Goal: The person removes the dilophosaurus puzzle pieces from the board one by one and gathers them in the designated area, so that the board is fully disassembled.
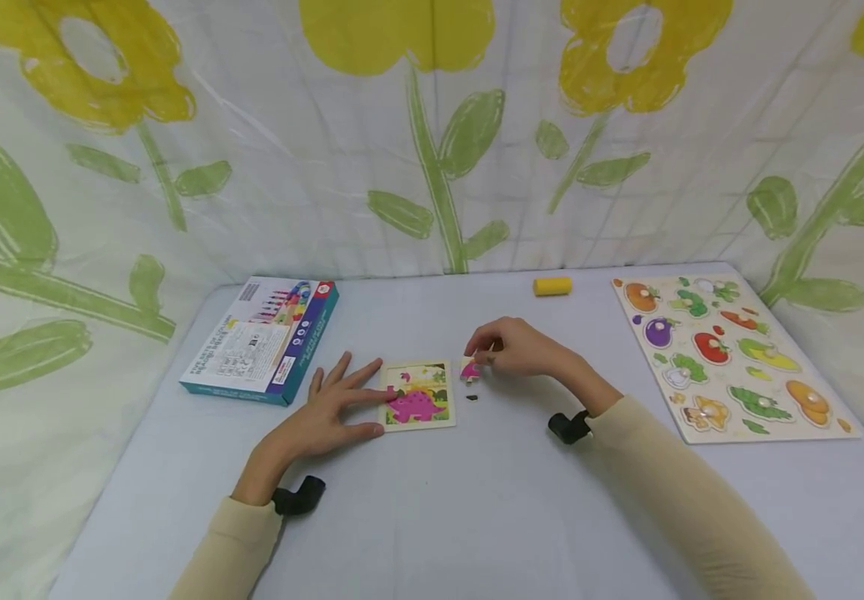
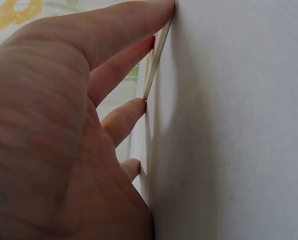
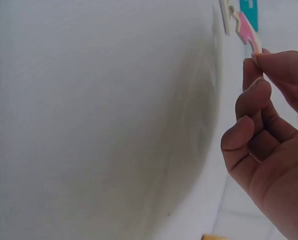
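A small square jigsaw puzzle (image 1: 418,407) with a pink dinosaur picture lies on the table in the head view. My left hand (image 1: 330,414) rests beside it with fingers spread, the index finger reaching over its left part and the thumb at its lower left edge. In the left wrist view the thumb and fingertips meet the thin edge of the puzzle (image 2: 159,62). Just right of the puzzle, my right hand (image 1: 517,348) pinches a pink and white puzzle piece (image 3: 247,31) between thumb and index finger, above the table. The other fingers of that hand are curled.
A flat box (image 1: 240,354) with a teal side lies at the left. Toward the back is a yellow cylinder (image 1: 552,287). A vegetable knob puzzle board (image 1: 731,379) lies at the right. A small dark bit (image 1: 472,397) shows on the table below the held piece.
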Action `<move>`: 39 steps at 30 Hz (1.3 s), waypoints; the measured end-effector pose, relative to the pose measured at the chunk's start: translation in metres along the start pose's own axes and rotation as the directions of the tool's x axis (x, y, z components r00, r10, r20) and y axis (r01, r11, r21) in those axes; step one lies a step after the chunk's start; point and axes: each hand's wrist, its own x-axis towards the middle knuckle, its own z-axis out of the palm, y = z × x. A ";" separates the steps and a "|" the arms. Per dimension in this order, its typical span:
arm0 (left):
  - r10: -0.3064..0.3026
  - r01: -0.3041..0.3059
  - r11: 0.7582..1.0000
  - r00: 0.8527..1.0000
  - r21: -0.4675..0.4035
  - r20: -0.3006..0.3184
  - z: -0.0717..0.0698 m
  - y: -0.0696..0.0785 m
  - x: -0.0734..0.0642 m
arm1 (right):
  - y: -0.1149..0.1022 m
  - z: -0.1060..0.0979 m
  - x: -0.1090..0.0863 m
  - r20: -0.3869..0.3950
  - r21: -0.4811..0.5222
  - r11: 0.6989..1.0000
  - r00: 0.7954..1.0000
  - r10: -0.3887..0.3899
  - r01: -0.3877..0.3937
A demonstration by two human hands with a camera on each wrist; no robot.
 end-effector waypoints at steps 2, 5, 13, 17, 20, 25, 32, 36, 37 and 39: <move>0.001 -0.001 1.000 1.000 -0.002 -0.002 0.000 0.000 0.000 | 0.004 -0.001 -0.001 0.003 -0.001 1.000 1.000 0.003 -0.003; 0.001 -0.001 1.000 1.000 -0.004 -0.001 0.000 -0.001 0.001 | 0.008 -0.001 -0.002 0.010 0.000 1.000 1.000 0.005 -0.005; 0.002 -0.002 1.000 1.000 -0.009 0.009 0.000 -0.003 0.001 | 0.013 0.003 0.000 0.007 -0.031 0.999 1.000 0.029 -0.029; 0.001 -0.001 1.000 1.000 -0.006 0.008 0.000 -0.003 0.001 | 0.013 0.006 0.002 0.000 -0.042 0.999 0.999 0.033 -0.033; 0.002 -0.002 1.000 1.000 -0.003 0.010 0.001 -0.003 0.001 | 0.013 0.008 0.002 -0.006 -0.041 0.998 0.999 0.039 -0.039; -0.001 0.001 1.000 1.000 0.004 0.015 0.002 -0.002 0.002 | 0.014 0.009 0.002 -0.019 -0.044 0.998 0.999 0.050 -0.051; -0.005 0.005 1.000 1.000 0.005 0.013 0.002 -0.001 0.002 | 0.015 0.011 0.002 -0.029 -0.061 0.996 0.998 0.056 -0.057; -0.011 0.010 1.000 1.000 0.009 0.011 0.002 0.000 0.002 | 0.013 0.011 0.002 -0.030 -0.067 0.996 0.998 0.059 -0.061; -0.011 0.011 1.000 1.000 0.008 0.012 0.002 0.000 0.002 | 0.012 0.011 0.002 -0.029 -0.068 0.996 0.998 0.061 -0.063; -0.010 0.010 1.000 1.000 0.004 0.011 0.002 0.000 0.002 | 0.012 0.011 0.002 -0.028 -0.071 0.995 0.998 0.064 -0.065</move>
